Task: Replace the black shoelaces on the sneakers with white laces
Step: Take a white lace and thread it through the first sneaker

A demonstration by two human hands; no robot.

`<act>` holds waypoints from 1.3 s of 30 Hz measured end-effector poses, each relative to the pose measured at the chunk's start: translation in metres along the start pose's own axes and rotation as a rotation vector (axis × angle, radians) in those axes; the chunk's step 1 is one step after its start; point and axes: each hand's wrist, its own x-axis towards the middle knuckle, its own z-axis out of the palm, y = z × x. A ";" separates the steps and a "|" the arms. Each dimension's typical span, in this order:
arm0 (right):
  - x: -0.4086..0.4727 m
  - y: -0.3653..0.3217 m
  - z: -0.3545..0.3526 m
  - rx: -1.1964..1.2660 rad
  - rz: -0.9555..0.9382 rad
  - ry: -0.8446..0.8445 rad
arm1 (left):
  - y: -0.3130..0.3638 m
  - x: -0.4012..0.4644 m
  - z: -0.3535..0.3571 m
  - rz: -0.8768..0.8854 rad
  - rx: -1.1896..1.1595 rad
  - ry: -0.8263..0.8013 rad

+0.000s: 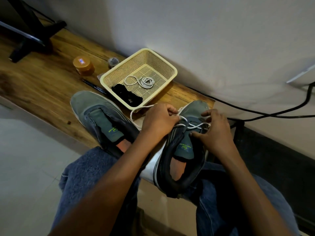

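Between left hand (pixel 157 120) and right hand (pixel 215 128), white lace (pixel 196 125) across sneaker (pixel 184 150).

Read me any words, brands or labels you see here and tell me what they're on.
"RMTWEAR" as best I can read it: tongue of the left sneaker.
"RMTWEAR", same green print: tongue of the right sneaker.
Label on the orange jar lid: too blurred to read.
Pen: any print too small.

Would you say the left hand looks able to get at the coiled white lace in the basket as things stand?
Probably yes, once freed: the left hand pinches the white lace being threaded, but the basket is open-topped just beyond it, and the coiled white lace lies uncovered.
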 end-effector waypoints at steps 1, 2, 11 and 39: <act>0.000 0.000 0.000 0.007 0.002 -0.008 | -0.001 0.000 -0.002 -0.005 0.034 0.008; 0.000 0.001 0.000 0.013 0.001 -0.013 | -0.003 0.001 -0.004 -0.009 0.068 0.003; 0.001 0.003 -0.002 -0.003 0.002 -0.007 | 0.000 -0.001 -0.011 0.060 0.206 0.019; 0.003 0.009 0.000 0.019 -0.050 -0.059 | 0.006 0.000 0.000 0.437 0.526 0.168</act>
